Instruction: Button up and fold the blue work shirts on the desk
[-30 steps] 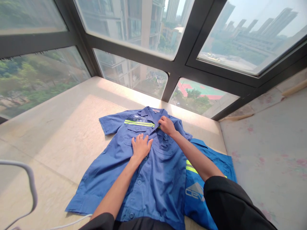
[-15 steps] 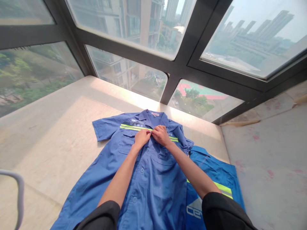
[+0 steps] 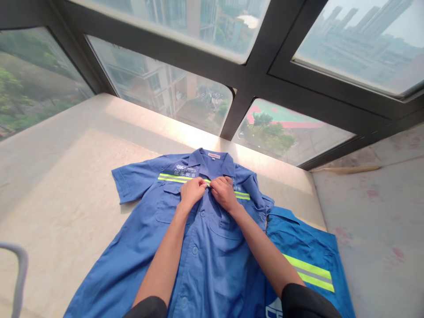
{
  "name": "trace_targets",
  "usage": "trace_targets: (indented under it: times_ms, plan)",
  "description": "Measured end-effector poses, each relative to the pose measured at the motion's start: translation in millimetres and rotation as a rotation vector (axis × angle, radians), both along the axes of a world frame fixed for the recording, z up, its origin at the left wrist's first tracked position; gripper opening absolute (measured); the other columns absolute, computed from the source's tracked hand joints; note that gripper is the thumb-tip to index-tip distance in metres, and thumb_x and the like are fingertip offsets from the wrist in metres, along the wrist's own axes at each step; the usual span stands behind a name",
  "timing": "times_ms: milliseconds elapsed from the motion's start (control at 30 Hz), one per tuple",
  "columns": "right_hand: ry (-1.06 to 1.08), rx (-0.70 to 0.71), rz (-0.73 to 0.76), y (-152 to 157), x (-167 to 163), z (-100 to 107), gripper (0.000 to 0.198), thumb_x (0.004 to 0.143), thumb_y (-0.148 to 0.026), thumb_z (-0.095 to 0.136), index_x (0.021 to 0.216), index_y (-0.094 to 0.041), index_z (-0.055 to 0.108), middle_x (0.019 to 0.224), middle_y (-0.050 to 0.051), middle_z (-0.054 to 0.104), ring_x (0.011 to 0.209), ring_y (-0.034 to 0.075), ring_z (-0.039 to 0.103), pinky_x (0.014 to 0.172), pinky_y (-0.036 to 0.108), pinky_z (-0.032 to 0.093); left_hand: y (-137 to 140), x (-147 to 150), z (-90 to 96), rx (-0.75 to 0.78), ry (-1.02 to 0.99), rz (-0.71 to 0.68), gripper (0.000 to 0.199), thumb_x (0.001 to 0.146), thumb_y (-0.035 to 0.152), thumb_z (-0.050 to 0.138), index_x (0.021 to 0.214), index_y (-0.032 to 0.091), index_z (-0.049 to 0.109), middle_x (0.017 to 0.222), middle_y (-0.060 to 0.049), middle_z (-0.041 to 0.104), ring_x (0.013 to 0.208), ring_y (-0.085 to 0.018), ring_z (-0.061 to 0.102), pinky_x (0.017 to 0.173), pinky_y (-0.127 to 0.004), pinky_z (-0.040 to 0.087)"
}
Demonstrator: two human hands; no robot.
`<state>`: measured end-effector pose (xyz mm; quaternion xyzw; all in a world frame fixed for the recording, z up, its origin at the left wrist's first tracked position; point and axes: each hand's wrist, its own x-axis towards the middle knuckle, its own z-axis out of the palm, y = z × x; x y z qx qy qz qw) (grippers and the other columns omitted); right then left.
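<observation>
A blue short-sleeved work shirt (image 3: 139, 247) lies front up, collar toward the window, with a yellow-green reflective band across its chest. Both hands meet at the front placket, level with that band. My left hand (image 3: 192, 191) pinches the shirt's edge from the left, its fingers closed. From the right, my right hand (image 3: 224, 191) pinches the placket just beside it. The fingertips hide the bit of cloth between them, so a button there cannot be made out. Lower down the placket, buttons (image 3: 195, 250) sit fastened in a line.
A second blue garment (image 3: 304, 243) with a reflective band lies at the right, partly under the shirt. Dark window frames (image 3: 258, 84) rise behind the pale stone sill (image 3: 66, 176). A patterned wall (image 3: 374, 221) stands at right; a grey curved bar (image 3: 21, 274) is at lower left.
The camera view has tilted down and come a little closer. Both hands keep their pinch at the same place on the placket, with only slight finger movement.
</observation>
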<state>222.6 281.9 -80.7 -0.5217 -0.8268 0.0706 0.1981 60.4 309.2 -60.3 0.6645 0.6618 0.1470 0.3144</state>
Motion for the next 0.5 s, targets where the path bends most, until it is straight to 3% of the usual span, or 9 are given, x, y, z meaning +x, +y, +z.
trace_targets:
  times_ms: [100,300,500]
  plan:
    - [-0.041,-0.021,0.022,4,5,8,0.022,0.095,-0.013,0.050,0.099,-0.025,0.068,0.091,0.006,0.066,0.096,0.025,0.052,0.094,0.040,0.028,2,-1,-1.5,-0.008,0.004,-0.038,0.014,0.083,0.033,0.062,0.081,0.026,0.074,0.082,-0.003,0.075,0.080,-0.023,0.067,0.066,-0.028,0.040]
    - [-0.097,-0.060,0.111,16,22,19,0.017,0.096,-0.022,0.057,0.090,-0.025,0.073,0.083,0.006,0.063,0.088,0.023,0.048,0.089,0.040,0.029,-5,-1,-11.3,0.103,0.003,-0.048,0.014,0.085,0.035,0.062,0.089,0.028,0.075,0.094,-0.002,0.076,0.089,-0.025,0.067,0.069,-0.030,0.039]
    - [-0.150,-0.033,0.103,14,16,23,0.022,0.098,-0.024,0.053,0.088,-0.025,0.073,0.076,0.005,0.058,0.083,0.022,0.046,0.088,0.040,0.031,-7,0,-13.0,0.132,-0.025,-0.078,0.014,0.088,0.031,0.060,0.089,0.028,0.074,0.097,-0.001,0.077,0.089,-0.023,0.067,0.069,-0.029,0.039]
